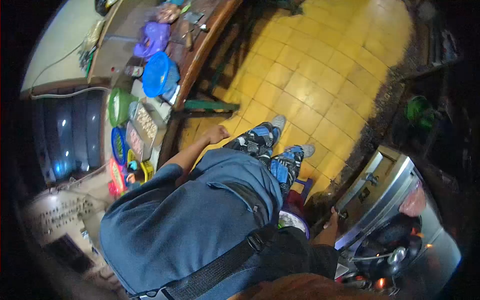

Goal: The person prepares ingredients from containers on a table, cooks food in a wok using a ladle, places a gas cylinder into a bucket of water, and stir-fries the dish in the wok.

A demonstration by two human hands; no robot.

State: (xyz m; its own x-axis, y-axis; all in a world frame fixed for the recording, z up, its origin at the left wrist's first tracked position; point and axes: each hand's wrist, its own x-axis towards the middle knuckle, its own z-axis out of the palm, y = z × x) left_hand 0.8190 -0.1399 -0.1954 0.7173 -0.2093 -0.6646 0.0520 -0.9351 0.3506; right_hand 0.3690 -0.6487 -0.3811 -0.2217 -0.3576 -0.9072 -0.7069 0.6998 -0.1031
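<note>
Stove knob (343, 215) is on the front of the stove (407, 172), off to my right. My right hand (331, 220) is at it, fingers bent in; can't tell if they grip or only touch. Status: fire's lit, orange flame (382, 283) beside the wok (384, 234); whether any turn is left on the knob, can't tell. Wok contents too dark to read.

Left hand (217, 134): partly curled, no object visible, palm hidden, nearest the table (202, 55).

Counts, visible only: knobs 2; wok 1; ladle (397, 255) 1, lying over it; pink bag (413, 200) 1, at the stove's edge; purple-rimmed tub (306, 229) 1, between me and stove.

Table side: blue bowls (150, 82) at least 2, green bowl (114, 112) 1, steel trays (161, 127) 2, purple bag (151, 41) 1.
</note>
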